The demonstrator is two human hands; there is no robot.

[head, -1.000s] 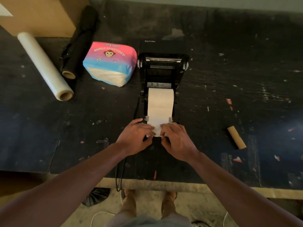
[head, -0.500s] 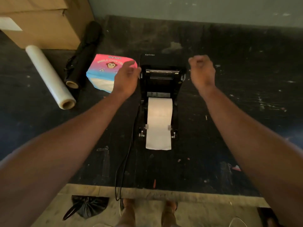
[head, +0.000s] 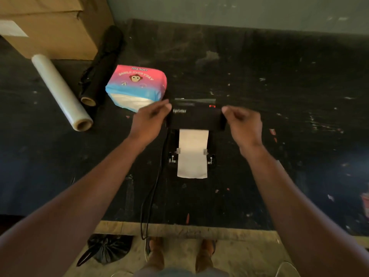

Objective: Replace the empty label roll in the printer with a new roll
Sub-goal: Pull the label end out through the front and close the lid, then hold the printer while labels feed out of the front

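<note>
The black label printer [head: 196,118] stands in the middle of the dark table. Its lid, marked "Xprinter", is tilted partway down over the body. My left hand [head: 148,121] grips the lid's left edge and my right hand [head: 242,124] grips its right edge. A white strip of label paper [head: 192,154] runs out from under the lid, between two small guides, and hangs past the printer's front onto the table. The roll itself is hidden under the lid. A red light [head: 212,106] shows near the lid's far right.
A pink and blue tissue pack [head: 136,86] lies just left of the printer. Further left lie a black roll [head: 99,64], a clear film roll [head: 61,92] and a cardboard box [head: 50,25]. The printer's cable [head: 151,196] hangs over the table's front edge [head: 179,228].
My hands left the paper's front end, went up to the open lid's sides and have swung the lid down toward me, covering the roll bay.
</note>
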